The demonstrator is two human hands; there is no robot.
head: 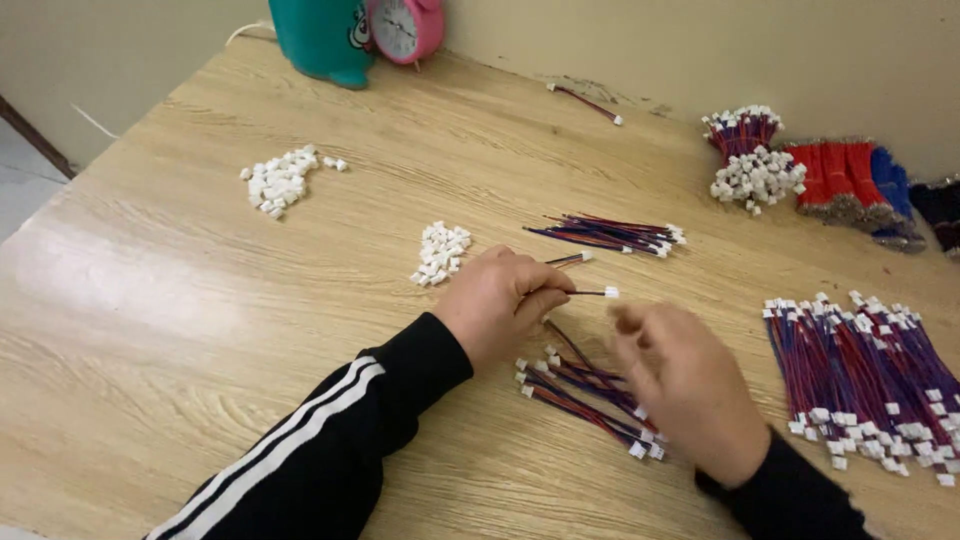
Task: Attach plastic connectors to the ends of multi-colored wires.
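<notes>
My left hand (500, 300) pinches a thin wire lead (592, 292) with a small white connector at its tip, pointing right. A second lead pokes out above the fingers. My right hand (685, 385) is blurred, fingers loosely curled, just right of that tip; I cannot tell whether it holds anything. Beneath both hands lies a small bundle of red and blue wires with white connectors (585, 395). A little pile of loose white connectors (440, 252) sits just left of my left hand.
A wooden table (200, 300) carries a second white connector pile (280, 180), a wire bundle (610, 235), a big spread of finished wires (870, 380) at right, bundled red and blue wires (800, 170) by the wall, a teal container (320, 40) and pink clock (405, 28).
</notes>
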